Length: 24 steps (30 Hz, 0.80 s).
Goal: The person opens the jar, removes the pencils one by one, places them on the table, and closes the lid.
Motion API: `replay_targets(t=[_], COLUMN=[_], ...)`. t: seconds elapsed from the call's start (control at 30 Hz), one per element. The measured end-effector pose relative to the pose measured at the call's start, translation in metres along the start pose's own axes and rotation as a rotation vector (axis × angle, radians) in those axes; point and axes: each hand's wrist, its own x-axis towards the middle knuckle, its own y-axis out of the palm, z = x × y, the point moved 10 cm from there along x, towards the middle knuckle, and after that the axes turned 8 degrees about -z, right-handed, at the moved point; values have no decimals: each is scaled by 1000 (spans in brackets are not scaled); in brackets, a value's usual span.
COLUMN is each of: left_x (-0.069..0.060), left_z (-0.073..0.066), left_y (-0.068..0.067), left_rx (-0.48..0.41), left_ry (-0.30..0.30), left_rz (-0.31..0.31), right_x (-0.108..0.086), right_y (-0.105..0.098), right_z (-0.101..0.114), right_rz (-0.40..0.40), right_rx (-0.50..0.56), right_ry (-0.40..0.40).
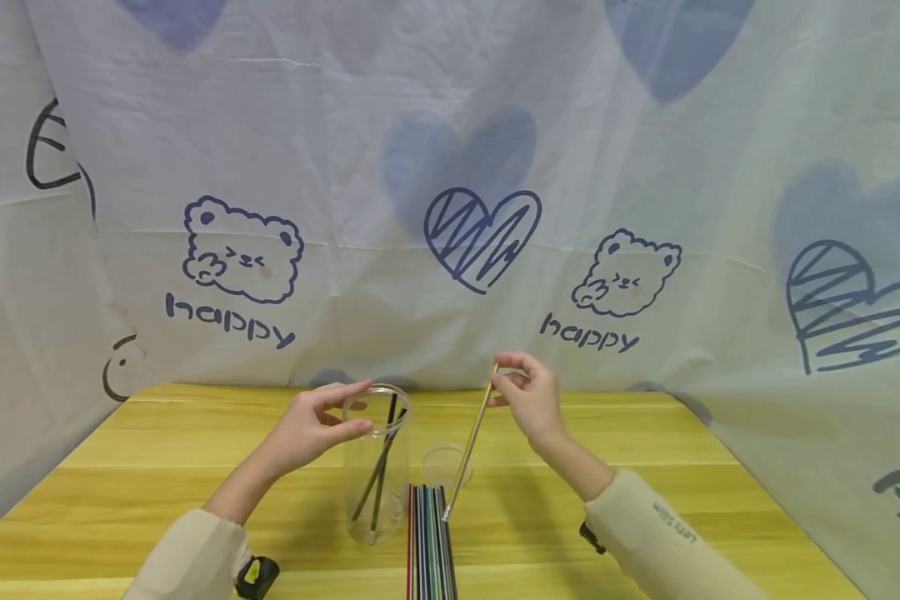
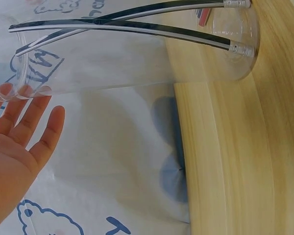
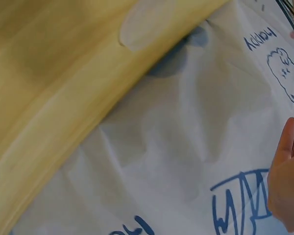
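Note:
A tall clear plastic jar (image 1: 356, 479) stands upright on the table, with two dark pencils (image 1: 379, 475) leaning crossed inside it. My left hand (image 1: 318, 421) holds the jar around its rim, thumb in front and fingers behind. In the left wrist view, the fingertips of that left hand (image 2: 24, 127) touch the rim, and both dark pencils (image 2: 137, 30) have silvery ends at the jar's base. My right hand (image 1: 528, 400) pinches a gold pencil (image 1: 474, 437) near its upper end. Its silvery lower end is beside a row of coloured pencils (image 1: 429, 542).
A round clear lid (image 1: 435, 454) lies on the yellow wood-grain table (image 1: 585, 542), behind the pencil row and right of the jar. A pale printed cloth (image 1: 360, 250) hangs behind the table and along its sides.

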Motion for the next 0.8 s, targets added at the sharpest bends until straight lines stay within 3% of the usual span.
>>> replay_targets(t=[0.2,0.8], left_x=[0,0], left_z=[0,2], left_y=[0,0], left_rx=[-5,-14], left_ry=[-1,-10], left_rz=[0,5], right_x=[-7,-27], right_y=[5,14], right_z=[-22,-54], right_rz=[40,126], right_rx=[-38,-104], right_ry=[73,140])
